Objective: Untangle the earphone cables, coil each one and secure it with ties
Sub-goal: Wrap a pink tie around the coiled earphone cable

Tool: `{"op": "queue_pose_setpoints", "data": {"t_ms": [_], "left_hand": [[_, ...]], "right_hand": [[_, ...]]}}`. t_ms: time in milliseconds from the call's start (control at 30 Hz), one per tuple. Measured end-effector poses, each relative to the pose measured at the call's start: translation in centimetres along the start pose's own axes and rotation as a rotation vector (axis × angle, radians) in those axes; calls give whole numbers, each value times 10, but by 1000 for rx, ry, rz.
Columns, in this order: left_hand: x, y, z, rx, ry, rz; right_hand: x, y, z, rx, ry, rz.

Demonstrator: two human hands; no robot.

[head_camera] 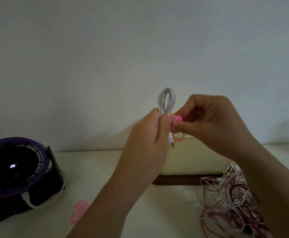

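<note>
Left hand (146,134): I see it raised above the table, fingers closed around the middle of a coiled white earphone cable (166,102); thumb pressed on the front of the bundle.
Coil: upright loop stands clear above the left fist; its plug (171,143) hangs out below the hand.
Right hand (209,121): fingertips pinched shut on a pink tie (177,127), right against the coil, just beside the left thumb.
Tie: knob end sits at the pinch, ring end dangles below the fingers, near the plug. I cannot tell whether it wraps the coil.
Tangle (229,200): white and reddish cables heaped on the table (106,169) at lower right, under the right forearm.
Spare ties (79,211): pink, lying on the table left of the left forearm.
Fan (15,170): dark with purple rim, far left, lit digits on its centre.
Cream box (191,160): behind the hands, against the wall.
</note>
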State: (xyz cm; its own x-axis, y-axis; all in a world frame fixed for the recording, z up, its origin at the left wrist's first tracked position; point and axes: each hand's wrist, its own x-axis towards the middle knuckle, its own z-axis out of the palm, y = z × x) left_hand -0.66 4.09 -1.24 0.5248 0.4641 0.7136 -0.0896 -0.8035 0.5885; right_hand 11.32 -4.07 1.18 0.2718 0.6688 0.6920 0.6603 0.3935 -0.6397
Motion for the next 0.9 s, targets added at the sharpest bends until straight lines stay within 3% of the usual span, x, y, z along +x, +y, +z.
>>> {"op": "queue_pose_setpoints", "data": {"t_ms": [233, 433, 600, 733, 900], "left_hand": [[-1, 2, -2, -11, -8, -38], [7, -11, -17, -242, -31, -267], [7, -28, -27, -70, -92, -343], [4, -28, -30, 67, -294, -370], [-1, -20, -23, -89, -624, -446]], "right_hand": [[1, 6, 0, 107, -28, 38], [3, 7, -9, 239, 57, 100], [2, 4, -17, 179, -18, 188], [0, -1, -15, 57, -117, 198], [-3, -3, -1, -3, -221, 180]]}}
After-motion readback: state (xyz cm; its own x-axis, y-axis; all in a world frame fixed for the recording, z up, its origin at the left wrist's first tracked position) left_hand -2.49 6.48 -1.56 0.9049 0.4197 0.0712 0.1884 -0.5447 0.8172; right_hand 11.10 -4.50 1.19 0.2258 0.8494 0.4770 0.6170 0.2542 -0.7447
